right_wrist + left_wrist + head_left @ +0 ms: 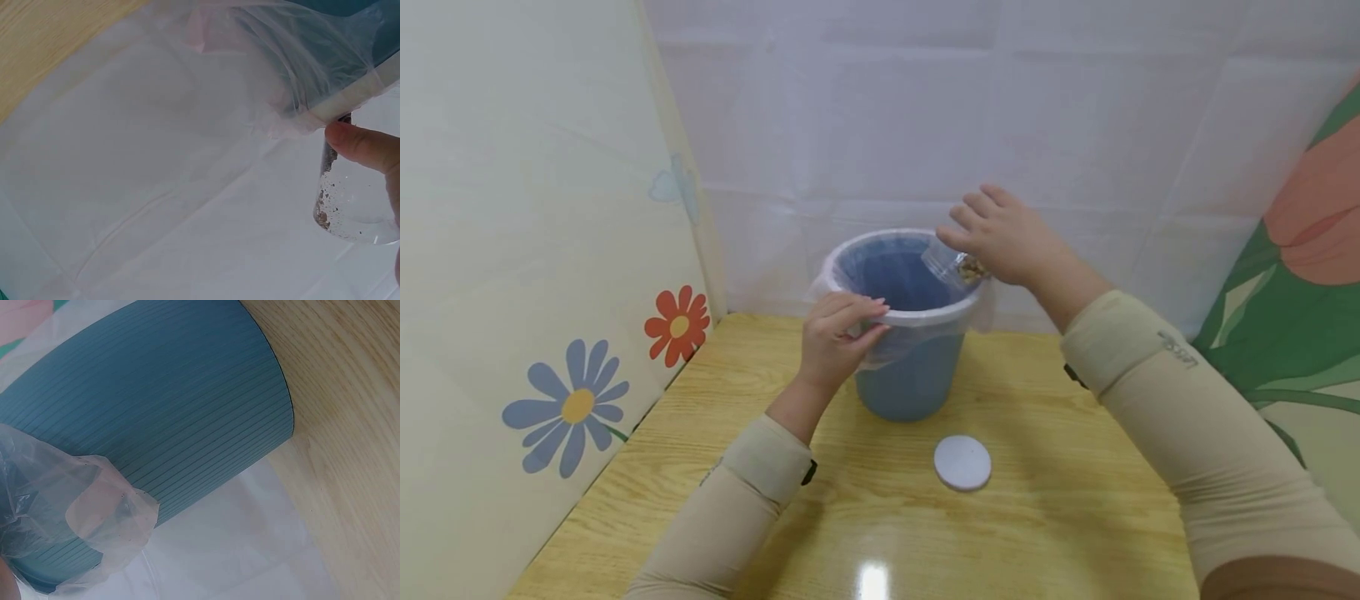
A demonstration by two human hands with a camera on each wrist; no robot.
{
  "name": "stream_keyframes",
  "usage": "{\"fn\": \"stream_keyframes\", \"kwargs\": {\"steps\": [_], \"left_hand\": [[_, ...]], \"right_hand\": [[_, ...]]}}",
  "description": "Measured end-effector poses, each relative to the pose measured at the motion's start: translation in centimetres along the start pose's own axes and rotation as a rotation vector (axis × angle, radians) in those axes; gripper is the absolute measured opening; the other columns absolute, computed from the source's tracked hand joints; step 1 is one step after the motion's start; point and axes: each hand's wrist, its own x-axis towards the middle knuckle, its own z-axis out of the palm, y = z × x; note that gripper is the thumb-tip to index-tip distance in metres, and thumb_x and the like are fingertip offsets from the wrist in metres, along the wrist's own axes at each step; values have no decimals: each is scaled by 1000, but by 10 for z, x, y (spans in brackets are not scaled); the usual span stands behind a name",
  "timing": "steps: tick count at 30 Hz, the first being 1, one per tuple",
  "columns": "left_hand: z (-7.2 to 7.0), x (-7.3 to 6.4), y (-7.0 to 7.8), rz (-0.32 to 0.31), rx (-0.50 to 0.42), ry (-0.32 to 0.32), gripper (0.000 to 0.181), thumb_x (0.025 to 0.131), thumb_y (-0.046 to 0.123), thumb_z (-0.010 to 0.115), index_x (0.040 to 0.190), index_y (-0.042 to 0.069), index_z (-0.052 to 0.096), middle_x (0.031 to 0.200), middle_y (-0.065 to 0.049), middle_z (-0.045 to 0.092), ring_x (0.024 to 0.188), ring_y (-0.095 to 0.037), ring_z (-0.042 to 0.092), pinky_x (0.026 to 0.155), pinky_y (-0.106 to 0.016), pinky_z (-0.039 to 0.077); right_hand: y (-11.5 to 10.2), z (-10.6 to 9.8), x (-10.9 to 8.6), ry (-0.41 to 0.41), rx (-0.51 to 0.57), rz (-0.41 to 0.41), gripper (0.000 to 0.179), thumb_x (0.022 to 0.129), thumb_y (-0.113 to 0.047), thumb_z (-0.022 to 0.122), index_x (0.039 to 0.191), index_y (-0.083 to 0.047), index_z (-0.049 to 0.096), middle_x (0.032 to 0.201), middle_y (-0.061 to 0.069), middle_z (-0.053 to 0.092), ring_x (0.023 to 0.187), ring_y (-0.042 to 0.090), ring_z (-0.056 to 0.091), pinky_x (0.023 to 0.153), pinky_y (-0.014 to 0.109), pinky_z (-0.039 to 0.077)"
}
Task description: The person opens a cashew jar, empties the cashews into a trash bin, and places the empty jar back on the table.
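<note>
A blue trash bin (910, 383) with a white rim stands on the table, lined with a thin clear plastic bag (125, 512) folded over its edge. At the near left of the rim, my left hand (838, 333) grips the edge, fingers on top and thumb lower on the outside. My right hand (1003, 237) holds a clear jar (356, 212) tilted over the right side of the bin, its mouth towards the inside. Brown bits cling to the jar's wall in the right wrist view. What lies at the bin's bottom is hidden.
A round white lid (962, 462) lies on the wood-grain table (865, 508) in front of the bin. White sheeting (880, 125) hangs close behind it. A flower-printed panel (565, 250) borders the left side, and another printed panel (1300, 292) the right.
</note>
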Motion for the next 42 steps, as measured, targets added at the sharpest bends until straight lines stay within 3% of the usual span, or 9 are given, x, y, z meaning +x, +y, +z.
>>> {"fn": "stream_keyframes", "kwargs": {"steps": [25,36,42], "left_hand": [[0,1,2,-12,1,12,21,64,7,81,84,7,73,87,-6,71,82,-22,63,78,-33,48],[2,1,1,12,-4,14,22,63,6,81,83,6,73,87,-7,70,81,-22,63,78,-33,49],[2,0,1,-2,-11,19,22,63,5,81,84,7,73,86,-7,71,80,-22,63,77,-34,49]], "right_hand": [[0,0,1,-22,-72,-26,61,84,-7,64,138,-19,39,136,17,40,127,37,32,110,50,14],[0,-2,0,-93,36,37,59,87,-4,57,140,-17,35,142,17,35,131,38,25,111,51,7],[0,-2,-1,-95,52,62,66,83,-10,65,141,-16,34,141,17,35,130,37,26,110,52,10]]}}
